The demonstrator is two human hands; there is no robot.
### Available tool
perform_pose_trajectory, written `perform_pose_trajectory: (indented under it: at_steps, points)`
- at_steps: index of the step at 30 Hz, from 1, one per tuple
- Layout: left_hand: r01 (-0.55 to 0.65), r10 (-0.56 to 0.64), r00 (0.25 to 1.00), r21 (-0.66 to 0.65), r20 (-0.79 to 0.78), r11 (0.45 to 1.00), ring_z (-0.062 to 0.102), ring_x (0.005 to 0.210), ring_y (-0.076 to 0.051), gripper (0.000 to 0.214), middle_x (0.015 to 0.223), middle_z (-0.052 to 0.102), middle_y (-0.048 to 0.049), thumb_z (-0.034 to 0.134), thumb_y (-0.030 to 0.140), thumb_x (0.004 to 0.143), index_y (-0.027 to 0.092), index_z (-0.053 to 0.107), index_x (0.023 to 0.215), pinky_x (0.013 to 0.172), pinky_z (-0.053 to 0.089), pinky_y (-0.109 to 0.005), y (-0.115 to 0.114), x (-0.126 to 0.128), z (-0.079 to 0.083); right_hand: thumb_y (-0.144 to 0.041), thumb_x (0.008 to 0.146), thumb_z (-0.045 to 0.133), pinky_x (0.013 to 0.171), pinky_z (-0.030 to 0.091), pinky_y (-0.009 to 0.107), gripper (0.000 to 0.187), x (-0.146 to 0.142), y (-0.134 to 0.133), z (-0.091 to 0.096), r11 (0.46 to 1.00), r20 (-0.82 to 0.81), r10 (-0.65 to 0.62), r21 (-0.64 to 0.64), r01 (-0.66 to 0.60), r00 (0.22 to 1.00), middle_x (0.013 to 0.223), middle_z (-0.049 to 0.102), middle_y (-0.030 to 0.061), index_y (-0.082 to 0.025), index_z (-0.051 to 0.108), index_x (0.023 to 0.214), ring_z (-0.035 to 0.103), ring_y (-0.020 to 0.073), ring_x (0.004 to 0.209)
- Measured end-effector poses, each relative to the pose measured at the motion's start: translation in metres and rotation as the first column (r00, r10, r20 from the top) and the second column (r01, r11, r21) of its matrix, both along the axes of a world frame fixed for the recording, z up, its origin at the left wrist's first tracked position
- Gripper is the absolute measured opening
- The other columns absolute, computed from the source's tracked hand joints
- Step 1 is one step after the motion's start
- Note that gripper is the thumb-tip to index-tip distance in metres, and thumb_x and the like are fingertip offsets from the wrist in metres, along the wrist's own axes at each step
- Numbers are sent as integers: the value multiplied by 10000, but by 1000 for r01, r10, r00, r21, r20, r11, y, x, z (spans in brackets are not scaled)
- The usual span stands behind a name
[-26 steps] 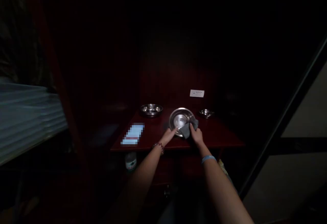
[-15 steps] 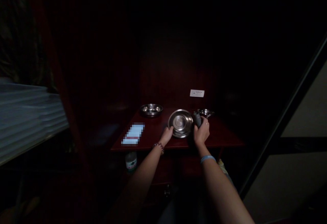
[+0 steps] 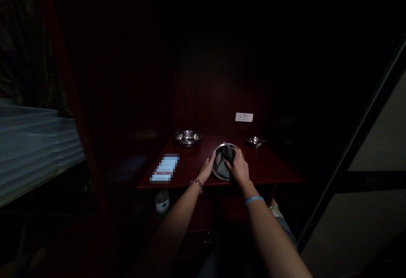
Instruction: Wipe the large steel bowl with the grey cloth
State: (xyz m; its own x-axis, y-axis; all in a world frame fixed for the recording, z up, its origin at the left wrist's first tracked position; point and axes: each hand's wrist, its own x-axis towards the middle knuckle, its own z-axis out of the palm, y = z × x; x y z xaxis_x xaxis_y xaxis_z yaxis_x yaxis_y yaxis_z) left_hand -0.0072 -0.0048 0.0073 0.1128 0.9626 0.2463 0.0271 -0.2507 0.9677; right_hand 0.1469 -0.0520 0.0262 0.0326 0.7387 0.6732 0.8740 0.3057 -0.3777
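A shiny metal plate lies on the dark red table, near its front edge. My left hand grips the plate's left rim with curled fingers. My right hand presses a grey cloth down inside the plate, covering most of its middle. A bead bracelet is on my left wrist and a blue band on my right.
A steel bowl stands at the back left of the table and a small steel dish at the back right. A pale blurred rectangle lies at the left front. A white socket plate is on the wall. A bottle stands under the table.
My right hand with the cloth went from the plate out to its right rim, then came back over the plate's middle. The left hand stayed on the left rim.
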Motion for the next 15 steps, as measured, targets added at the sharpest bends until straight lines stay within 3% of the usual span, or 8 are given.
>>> perform_pose_trajectory:
  at_steps: [5, 10, 12, 15]
  points:
    - [-51, 50, 998, -11, -39, 999, 651, 1037, -251, 652, 1008, 735, -140, 325, 637, 889, 134, 723, 1007, 988, 434, -329, 1, 0, -1, -348, 884, 520, 1027, 378, 430, 533, -1, 3, 0, 986, 112, -168, 16, 167, 979, 1379, 423, 194, -127, 401, 1354, 409, 307, 1270]
    - [-100, 98, 993, -23, -61, 995, 649, 1036, -260, 656, 974, 738, -154, 342, 648, 876, 116, 718, 957, 978, 431, -334, 1, -1, -2, -296, 907, 464, 1020, 375, 415, 383, -13, 7, -4, 974, 223, -72, -192, 116, 972, 1234, 570, 171, -152, 522, 1256, 496, 300, 1183]
    - [-107, 107, 994, -18, -31, 994, 639, 1058, -264, 650, 997, 734, -155, 349, 641, 877, 109, 711, 971, 982, 426, -336, 1, -2, -3, -335, 914, 442, 1016, 386, 404, 429, -20, 9, -9, 969, 179, -75, -221, 114, 981, 1281, 544, 183, -135, 505, 1289, 482, 307, 1213]
    - [-116, 117, 992, -29, 40, 993, 637, 1069, -254, 641, 1045, 722, -158, 350, 635, 882, 115, 697, 1021, 982, 427, -326, 4, -2, -5, -368, 927, 394, 1065, 352, 407, 567, -27, 13, -16, 979, 112, -55, -187, 75, 992, 1456, 375, 197, -83, 362, 1417, 364, 303, 1336]
